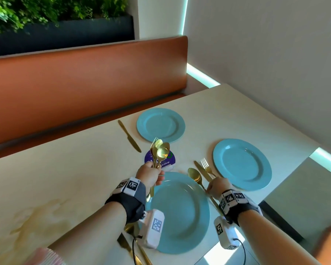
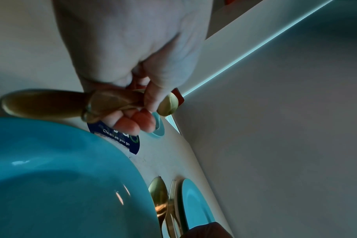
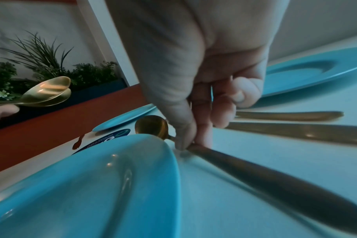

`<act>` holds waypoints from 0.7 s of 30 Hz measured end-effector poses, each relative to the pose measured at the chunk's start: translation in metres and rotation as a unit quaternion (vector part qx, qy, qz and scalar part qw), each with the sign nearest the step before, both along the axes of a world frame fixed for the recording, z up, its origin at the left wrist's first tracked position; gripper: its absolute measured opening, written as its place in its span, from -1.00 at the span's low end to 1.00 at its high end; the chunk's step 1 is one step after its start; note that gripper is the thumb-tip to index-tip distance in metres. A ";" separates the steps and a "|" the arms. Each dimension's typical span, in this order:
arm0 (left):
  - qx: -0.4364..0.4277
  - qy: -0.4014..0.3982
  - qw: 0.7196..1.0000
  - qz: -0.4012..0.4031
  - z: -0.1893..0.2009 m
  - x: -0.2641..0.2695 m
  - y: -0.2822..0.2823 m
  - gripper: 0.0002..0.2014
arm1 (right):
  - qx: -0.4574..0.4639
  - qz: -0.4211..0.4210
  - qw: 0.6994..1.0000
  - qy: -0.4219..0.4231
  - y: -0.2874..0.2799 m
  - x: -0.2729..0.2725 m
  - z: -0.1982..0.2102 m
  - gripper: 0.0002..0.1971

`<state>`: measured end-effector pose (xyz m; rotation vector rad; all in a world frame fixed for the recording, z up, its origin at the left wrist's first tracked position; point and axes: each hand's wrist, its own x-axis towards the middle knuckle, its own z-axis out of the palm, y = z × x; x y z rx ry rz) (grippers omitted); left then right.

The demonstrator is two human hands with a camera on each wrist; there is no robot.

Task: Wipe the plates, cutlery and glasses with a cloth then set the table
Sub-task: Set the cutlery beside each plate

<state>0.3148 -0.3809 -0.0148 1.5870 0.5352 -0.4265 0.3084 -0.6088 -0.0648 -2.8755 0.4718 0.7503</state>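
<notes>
Closest to the head camera, two forearms with black wrist straps reach over a pale cream tabletop [image 1: 69, 180]. It runs along a white wall [image 1: 266, 54] edged with a teal light strip, and behind it stands a rust-orange upholstered bench back [image 1: 84, 83] under a dark planter of green foliage [image 1: 46, 12].

Three round turquoise plates lie flat on the table: the near plate [image 1: 182, 213] between the arms, the right plate [image 1: 242, 164] and the far plate [image 1: 161, 124]. A round dark-blue sticker [image 2: 132, 143] reading "Clean as you go" sits just beyond the near plate.

Fingers of the left hand [image 1: 150, 175] are curled round a bundle of gold cutlery [image 1: 159, 152], spoons and a fork, held above the table with bowls and tines pointing up and away and handles down toward the near plate's rim.

The right hand [image 1: 217, 186] pinches the neck of a gold spoon [image 1: 194, 175] lying on the table just right of the near plate, its bowl pointing away, its long axis running from the bench side back to the person. Beside it, between the near and right plates, lie a gold knife [image 1: 202, 170] and a gold fork [image 1: 206, 166], roughly parallel. Another gold knife [image 1: 129, 135] lies left of the far plate, slanted.
</notes>
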 end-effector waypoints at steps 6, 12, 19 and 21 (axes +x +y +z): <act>-0.005 0.004 1.000 0.006 -0.002 0.006 -0.009 -0.92 | 0.021 -0.019 0.999 -0.028 -0.001 0.002 -0.006 -0.79; -0.012 0.001 1.000 0.003 -0.001 0.005 -0.017 -0.85 | 0.028 0.019 0.999 -0.036 -0.001 0.002 -0.012 -0.78; -0.018 0.008 1.000 0.014 -0.002 0.003 -0.018 -0.76 | 0.018 0.021 0.999 -0.035 -0.002 0.005 -0.015 -0.78; -0.020 0.012 1.000 0.019 -0.002 0.003 -0.017 -0.77 | 0.017 0.015 0.999 -0.035 -0.002 0.005 -0.015 -0.77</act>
